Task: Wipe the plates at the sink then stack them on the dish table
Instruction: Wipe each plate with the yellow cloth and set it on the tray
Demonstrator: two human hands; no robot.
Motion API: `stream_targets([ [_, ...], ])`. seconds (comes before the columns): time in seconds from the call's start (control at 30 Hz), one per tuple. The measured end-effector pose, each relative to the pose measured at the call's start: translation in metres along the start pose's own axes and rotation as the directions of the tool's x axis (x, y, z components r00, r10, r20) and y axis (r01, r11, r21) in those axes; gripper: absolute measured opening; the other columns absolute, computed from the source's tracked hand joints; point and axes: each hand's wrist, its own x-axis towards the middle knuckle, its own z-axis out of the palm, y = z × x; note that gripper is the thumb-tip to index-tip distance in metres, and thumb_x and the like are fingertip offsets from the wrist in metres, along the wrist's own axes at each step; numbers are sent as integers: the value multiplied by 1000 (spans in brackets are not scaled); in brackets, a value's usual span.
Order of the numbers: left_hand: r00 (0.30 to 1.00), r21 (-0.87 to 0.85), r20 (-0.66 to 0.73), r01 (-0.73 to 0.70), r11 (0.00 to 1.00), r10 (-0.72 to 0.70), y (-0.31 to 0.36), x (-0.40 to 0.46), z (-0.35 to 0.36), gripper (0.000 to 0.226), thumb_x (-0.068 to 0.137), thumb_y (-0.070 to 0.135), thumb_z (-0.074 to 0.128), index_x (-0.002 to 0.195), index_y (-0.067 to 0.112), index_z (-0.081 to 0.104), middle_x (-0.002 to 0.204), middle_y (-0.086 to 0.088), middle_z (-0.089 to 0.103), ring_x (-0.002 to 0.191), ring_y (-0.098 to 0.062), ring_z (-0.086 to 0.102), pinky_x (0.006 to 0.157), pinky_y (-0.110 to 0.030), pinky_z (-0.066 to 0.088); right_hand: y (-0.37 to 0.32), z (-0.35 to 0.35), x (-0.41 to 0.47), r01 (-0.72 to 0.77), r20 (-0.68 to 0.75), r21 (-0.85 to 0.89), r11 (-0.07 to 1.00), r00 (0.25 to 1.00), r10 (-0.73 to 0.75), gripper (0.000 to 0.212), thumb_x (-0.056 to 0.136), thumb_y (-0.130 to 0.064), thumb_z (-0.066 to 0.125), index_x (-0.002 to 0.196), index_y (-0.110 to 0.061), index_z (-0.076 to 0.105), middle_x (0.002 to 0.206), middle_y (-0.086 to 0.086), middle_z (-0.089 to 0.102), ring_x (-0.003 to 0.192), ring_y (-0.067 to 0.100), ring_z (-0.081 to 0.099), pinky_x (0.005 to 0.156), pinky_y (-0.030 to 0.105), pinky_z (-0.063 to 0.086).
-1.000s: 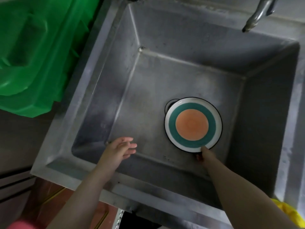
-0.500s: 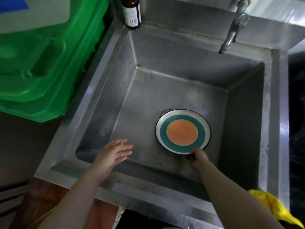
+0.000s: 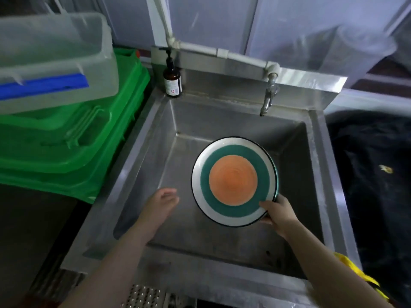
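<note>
Crates (image 3: 73, 152) of green plastic are stacked at the far left, with a clear bin (image 3: 55, 61) on top of them; just right of them a brown pump bottle (image 3: 172, 80) stands on the back corner of the steel sink (image 3: 142, 138). Over the basin, the left hand (image 3: 161, 205) hovers empty, fingers loosely curved and slightly apart, touching nothing, near the plate's left edge. The plate (image 3: 234, 181), white-rimmed with a teal ring and orange centre, is held above the sink floor, face up and tilted toward the camera. The right hand (image 3: 278, 213) pinches its near right rim, thumb on the upper face, the other fingers tucked beneath and hidden. The tap (image 3: 269, 98) stands behind, with no water visible. A yellow cloth (image 3: 355, 272) lies at the sink's front right corner.

The step in hand looks like picking the plate up for wiping. Next, the free hand probably needs a cloth, and the yellow one lies across on the right, so either a reach over or a change of grip seems called for.
</note>
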Motion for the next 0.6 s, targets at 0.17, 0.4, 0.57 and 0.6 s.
stream_targets([
  [0.17,997,31,39,-74,997,73,26,12,0,52,90,31,66,135,15,43,113,5,58,94,-13,59,76,-29,47,-44,-3,-56,210,94,24,977,973,-211,31,86,10,52,99,-15,64,85,3,75,78,21,72,57,36,57],
  [0.4,963,-157,41,-256,954,265,78,4,8,36,81,57,51,98,28,63,97,1,73,91,-21,69,72,-37,58,-96,-14,-123,613,116,-197,765,789,-603,35,88,9,56,93,-23,67,88,-10,74,83,5,69,67,20,54],
  [0.57,910,-328,20,-385,863,414,100,-23,11,32,83,51,49,98,29,66,98,5,75,94,-10,70,73,-24,57,-111,-24,-152,756,25,-275,594,623,-782,41,87,6,62,95,-34,63,90,-29,70,83,-10,64,69,8,48],
  [0.6,895,-335,20,-415,846,447,106,-28,11,34,84,51,47,99,26,66,97,5,75,95,-10,70,75,-23,57,-112,-26,-156,768,1,-281,575,600,-800,42,87,5,62,95,-36,63,90,-30,69,84,-10,63,70,8,48],
])
